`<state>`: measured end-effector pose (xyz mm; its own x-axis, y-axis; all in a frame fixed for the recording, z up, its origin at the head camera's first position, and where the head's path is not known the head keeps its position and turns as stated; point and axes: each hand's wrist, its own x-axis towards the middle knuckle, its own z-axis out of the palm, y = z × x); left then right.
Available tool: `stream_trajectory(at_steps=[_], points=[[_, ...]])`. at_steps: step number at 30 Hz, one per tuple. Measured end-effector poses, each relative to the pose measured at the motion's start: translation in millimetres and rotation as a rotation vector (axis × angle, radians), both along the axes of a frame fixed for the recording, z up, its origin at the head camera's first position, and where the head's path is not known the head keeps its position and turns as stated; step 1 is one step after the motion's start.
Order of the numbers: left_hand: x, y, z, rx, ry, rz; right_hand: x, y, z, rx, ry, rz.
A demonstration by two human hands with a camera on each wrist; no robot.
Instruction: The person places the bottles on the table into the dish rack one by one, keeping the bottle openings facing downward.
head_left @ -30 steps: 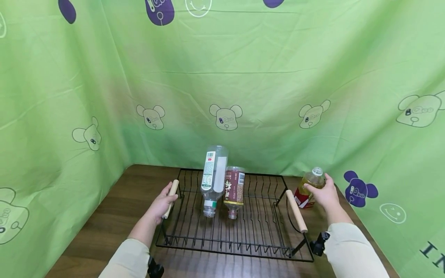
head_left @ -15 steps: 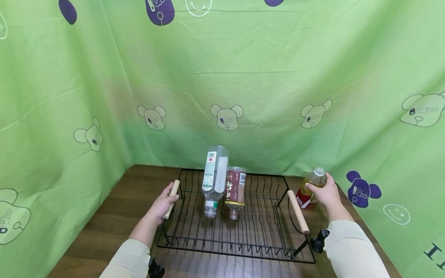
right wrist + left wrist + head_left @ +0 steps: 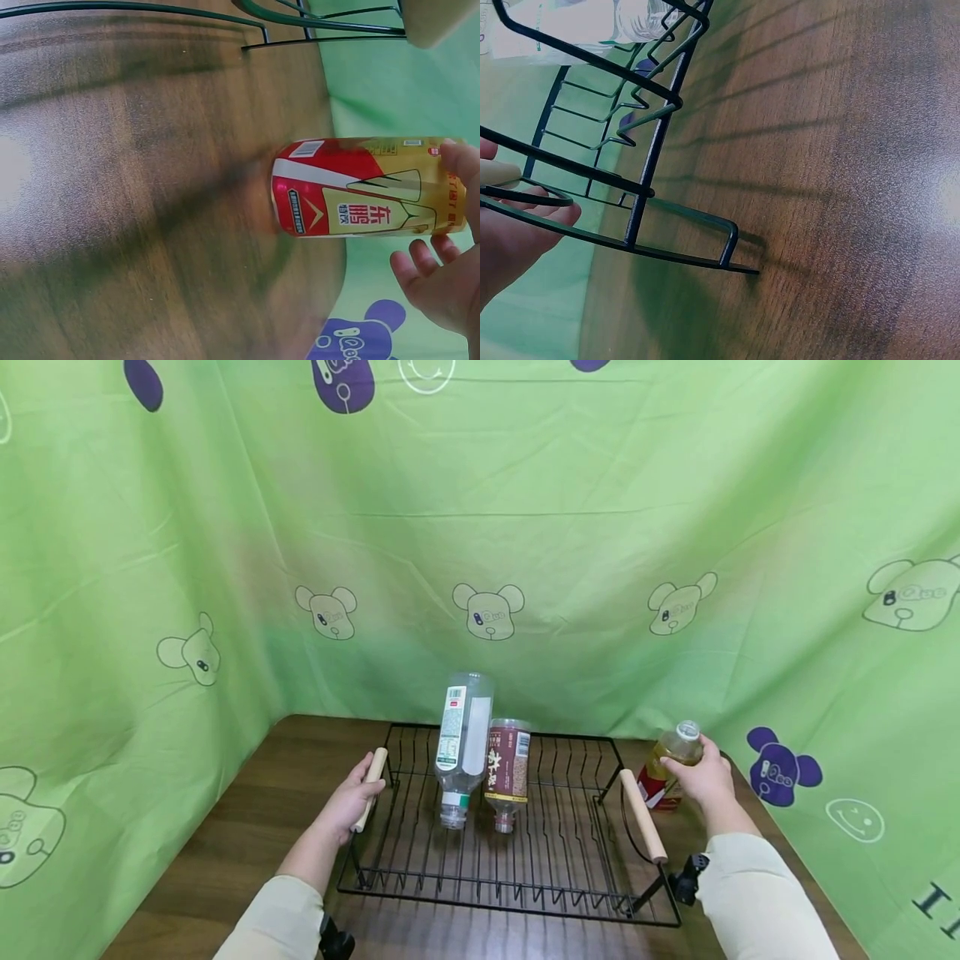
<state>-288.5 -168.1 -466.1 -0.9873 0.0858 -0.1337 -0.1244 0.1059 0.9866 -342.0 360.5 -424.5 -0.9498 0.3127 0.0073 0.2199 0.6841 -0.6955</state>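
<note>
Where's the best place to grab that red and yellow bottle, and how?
Likely best: grip the red and yellow bottle by its upper body, just below the neck, coming from the near right, as the right hand does now. It's roughly upright with rounded sides, and the rack's right wooden handle sits close on its left, leaving less room there.

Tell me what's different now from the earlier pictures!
Nothing has visibly moved; only the view wobbled slightly. Nothing was grabbed or let go. The right hand still holds the yellow-and-red bottle, the left hand the left wooden handle. The clear bottle and maroon-labelled bottle stayed on the black rack.
</note>
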Motion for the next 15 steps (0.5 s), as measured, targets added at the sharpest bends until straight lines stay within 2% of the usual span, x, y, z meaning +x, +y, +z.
stream_trajectory(at_steps=[4,11,15], points=[[-0.2,-1.4,-3.2,-0.016,0.036,-0.009,2.5,-2.6,-1.2,-0.013,0.015,-0.007],[-1.3,2.0,0.9,-0.007,-0.038,0.022,4.2,-6.0,-3.9,-0.079,0.018,-0.021],[-1.2,2.0,2.9,-0.028,-0.039,0.021,4.6,-6.2,-5.7,-0.106,0.010,-0.018]])
